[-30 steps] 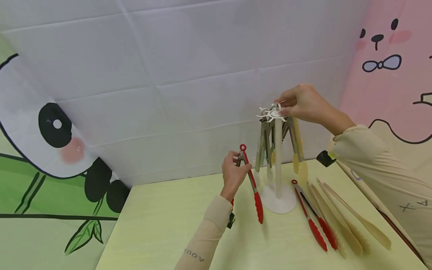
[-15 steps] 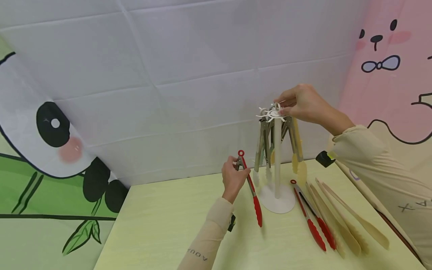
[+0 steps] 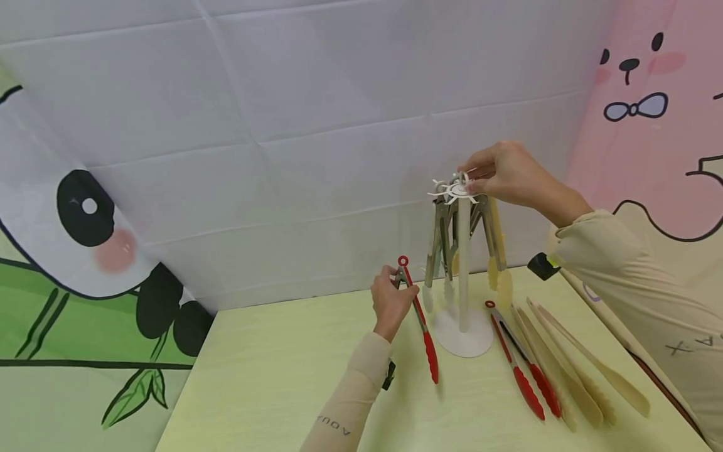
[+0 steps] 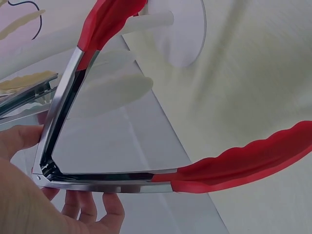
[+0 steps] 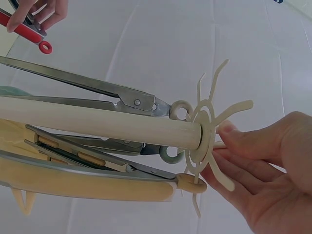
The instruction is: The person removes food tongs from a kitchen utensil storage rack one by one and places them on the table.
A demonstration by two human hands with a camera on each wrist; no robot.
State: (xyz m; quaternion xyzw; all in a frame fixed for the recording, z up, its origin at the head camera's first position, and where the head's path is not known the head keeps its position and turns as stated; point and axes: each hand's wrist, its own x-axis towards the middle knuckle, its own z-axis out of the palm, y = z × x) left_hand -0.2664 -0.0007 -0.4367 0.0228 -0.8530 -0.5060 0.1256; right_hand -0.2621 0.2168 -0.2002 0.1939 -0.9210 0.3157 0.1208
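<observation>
Tongs with red scalloped tips and steel arms (image 3: 431,358) hang splayed wide in a left hand (image 3: 391,301) beside a partly filled, round-based white rack (image 3: 464,263).

Gripped near the hinge by curled fingers, the pair is off the rack, toward the back edge of a pale yellow-green bench (image 3: 282,358); the right hand (image 3: 511,176) pinches the rack's crown between thumb and fingers. Work looks partway done: several steel-bodied tongs, some with yellow tips (image 5: 97,184), already hang by their rings, the exact count lost in overlap, while some crown hooks are bare. Apparently left to do are the held pair, a second red-and-steel pair (image 3: 528,392) beside the rack's base, and long beige utensils (image 3: 565,376) nearer the bench's right edge.
</observation>
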